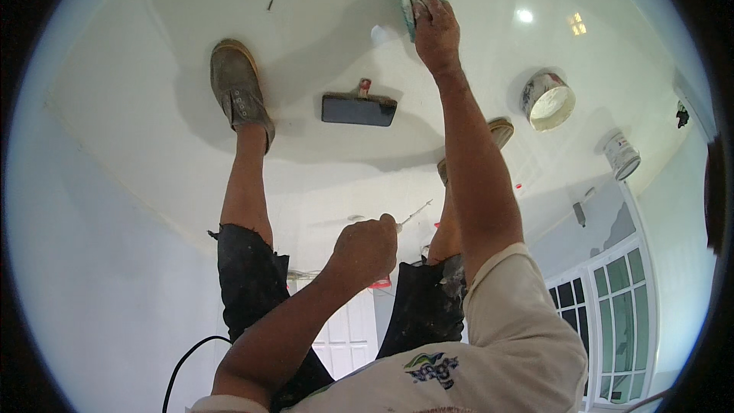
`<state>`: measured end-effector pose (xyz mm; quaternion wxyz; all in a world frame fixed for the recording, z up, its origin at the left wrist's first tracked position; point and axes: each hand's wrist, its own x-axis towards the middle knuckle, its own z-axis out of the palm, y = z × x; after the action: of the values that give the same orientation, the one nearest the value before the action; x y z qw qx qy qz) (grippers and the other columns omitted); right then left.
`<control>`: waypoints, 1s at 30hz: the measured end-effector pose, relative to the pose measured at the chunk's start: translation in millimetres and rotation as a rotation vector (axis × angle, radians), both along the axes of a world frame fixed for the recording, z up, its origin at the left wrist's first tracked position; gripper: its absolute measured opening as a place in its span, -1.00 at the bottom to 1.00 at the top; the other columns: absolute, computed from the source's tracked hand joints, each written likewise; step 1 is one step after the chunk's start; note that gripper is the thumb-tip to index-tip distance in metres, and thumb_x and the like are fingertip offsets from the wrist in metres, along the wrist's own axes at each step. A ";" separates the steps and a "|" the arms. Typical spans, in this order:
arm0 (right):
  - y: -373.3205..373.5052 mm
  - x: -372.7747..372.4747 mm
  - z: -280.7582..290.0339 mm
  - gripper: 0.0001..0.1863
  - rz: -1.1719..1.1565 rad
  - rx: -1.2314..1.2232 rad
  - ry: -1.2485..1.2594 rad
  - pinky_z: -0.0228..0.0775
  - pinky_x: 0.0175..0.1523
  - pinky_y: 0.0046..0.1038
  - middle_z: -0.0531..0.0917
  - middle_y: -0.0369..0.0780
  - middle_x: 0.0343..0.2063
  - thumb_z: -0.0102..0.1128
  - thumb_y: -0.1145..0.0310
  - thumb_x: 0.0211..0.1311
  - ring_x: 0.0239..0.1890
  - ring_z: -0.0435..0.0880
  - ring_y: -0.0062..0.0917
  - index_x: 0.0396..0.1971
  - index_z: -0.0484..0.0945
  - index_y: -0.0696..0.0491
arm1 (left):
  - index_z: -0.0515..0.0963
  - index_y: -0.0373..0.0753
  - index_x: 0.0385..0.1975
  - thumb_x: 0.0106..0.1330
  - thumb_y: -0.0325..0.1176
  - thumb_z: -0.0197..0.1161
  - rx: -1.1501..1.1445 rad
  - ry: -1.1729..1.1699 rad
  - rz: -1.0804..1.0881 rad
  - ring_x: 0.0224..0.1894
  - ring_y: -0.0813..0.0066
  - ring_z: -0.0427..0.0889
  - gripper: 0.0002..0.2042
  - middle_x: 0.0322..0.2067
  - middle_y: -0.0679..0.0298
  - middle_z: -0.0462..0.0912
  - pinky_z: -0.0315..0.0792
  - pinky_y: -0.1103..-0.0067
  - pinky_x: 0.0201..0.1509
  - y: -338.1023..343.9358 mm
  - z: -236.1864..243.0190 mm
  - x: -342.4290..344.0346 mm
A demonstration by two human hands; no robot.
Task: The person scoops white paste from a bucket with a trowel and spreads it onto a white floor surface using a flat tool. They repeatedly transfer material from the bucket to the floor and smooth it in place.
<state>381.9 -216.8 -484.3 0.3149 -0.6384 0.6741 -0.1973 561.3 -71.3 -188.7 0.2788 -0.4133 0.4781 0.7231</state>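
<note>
My right hand [437, 34] is closed on a folded pale green and white cloth [407, 14], held against the glossy cream floor [306, 0] at the far side. In front of my body my left hand [365, 252] is closed around a slim tool [414, 216] with a thin, whitish shaft pointing up and right. Its exact kind is hard to make out, and its grip is hidden in my fist. Between my feet lies a wide, dark rectangular blade [358, 110] with a short reddish handle [365, 87].
A tub of cream paste [552, 107] stands right of my arm, with a white can [622, 156] beyond it. My shoe [237, 84] is planted at left. A small dark piece [270, 4] lies far off. White-framed panes [623, 321] fill the lower right.
</note>
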 end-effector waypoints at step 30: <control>40.4 27.5 12.6 -0.80 0.999 0.117 0.137 0.55 0.24 -0.23 0.63 -0.11 -0.07 0.30 0.34 0.28 0.10 0.64 -0.22 -0.13 0.71 0.04 | 0.53 -0.41 -0.37 0.25 -0.41 0.18 -0.132 0.040 0.041 -0.40 0.00 0.77 -0.84 -0.50 -0.12 0.70 0.64 0.22 -0.28 62.7 -28.2 -24.4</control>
<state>409.3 -176.4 -471.7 0.3610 -0.8756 0.3156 0.0579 537.0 -8.6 -216.9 0.2265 -0.4259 0.5217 0.7037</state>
